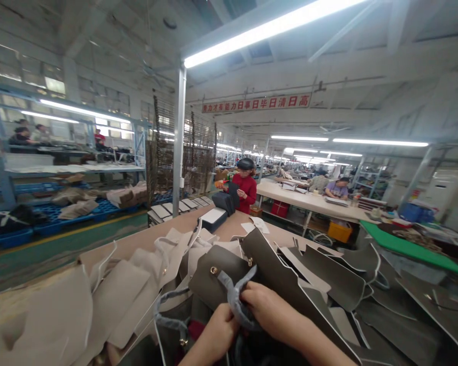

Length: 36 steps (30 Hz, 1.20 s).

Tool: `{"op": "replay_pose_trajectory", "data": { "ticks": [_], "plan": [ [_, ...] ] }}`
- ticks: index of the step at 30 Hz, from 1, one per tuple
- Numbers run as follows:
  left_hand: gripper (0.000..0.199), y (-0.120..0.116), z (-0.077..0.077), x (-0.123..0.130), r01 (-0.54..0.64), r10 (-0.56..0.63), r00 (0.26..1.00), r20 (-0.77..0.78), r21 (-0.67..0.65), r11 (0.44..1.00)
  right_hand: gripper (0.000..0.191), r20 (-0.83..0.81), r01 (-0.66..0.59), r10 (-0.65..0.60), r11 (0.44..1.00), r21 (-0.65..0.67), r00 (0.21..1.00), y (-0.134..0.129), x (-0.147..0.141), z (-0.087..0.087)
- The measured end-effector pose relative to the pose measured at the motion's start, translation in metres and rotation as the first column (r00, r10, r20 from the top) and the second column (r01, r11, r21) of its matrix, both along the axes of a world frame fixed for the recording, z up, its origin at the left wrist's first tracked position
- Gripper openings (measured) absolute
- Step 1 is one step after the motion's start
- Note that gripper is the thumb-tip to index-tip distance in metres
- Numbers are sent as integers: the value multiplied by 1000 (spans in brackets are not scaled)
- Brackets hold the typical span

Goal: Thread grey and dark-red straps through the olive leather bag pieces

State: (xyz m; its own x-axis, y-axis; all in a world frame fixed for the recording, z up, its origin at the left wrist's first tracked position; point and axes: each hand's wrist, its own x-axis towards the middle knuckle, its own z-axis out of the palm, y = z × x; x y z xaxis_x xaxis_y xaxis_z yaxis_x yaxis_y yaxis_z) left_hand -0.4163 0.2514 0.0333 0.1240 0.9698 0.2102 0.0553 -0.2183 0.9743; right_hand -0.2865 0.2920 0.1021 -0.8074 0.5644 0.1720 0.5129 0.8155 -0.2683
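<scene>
Both my hands work low in the middle of the view. My right hand [265,310] pinches a handbag handle wrapped in grey-blue film [234,300], and my left hand [216,335] closes on its lower end. Behind them lies an olive-grey leather handbag [213,277] with gold hardware. A thin wrapped strap with a gold clip [164,315] curves to the left. Beige panels [125,300] are heaped on the left, and olive-grey white-edged panels [338,274] on the right. My hands and the pile hide the lower bag.
The pile rests on a long tan worktable [168,229], with a dark bag [223,201] at its far end. A co-worker in a red top [246,190] stands beyond it. Another person [338,189] sits at a further table. A green mat [408,249] lies to the right.
</scene>
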Motion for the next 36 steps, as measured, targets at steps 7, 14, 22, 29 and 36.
{"op": "replay_pose_trajectory", "data": {
  "ticks": [7,14,22,29,36],
  "plan": [
    [23,-23,22,-30,-409,443,893,-77,270,872,14,-27,147,-166,771,620,986,-13,-4,8],
    [30,-37,31,-32,-302,378,914,-146,379,875,11,-95,-1,95,709,706,991,-40,-22,37],
    [31,-18,43,-42,-290,328,926,-189,201,935,16,-48,-102,186,717,690,981,-40,-23,33],
    [34,-11,80,-61,-777,778,627,38,100,621,28,-682,511,-134,767,388,719,-28,64,8],
    [36,18,53,-47,-510,489,854,177,101,854,48,-300,811,-913,390,-435,279,12,152,-131]
  ]
}}
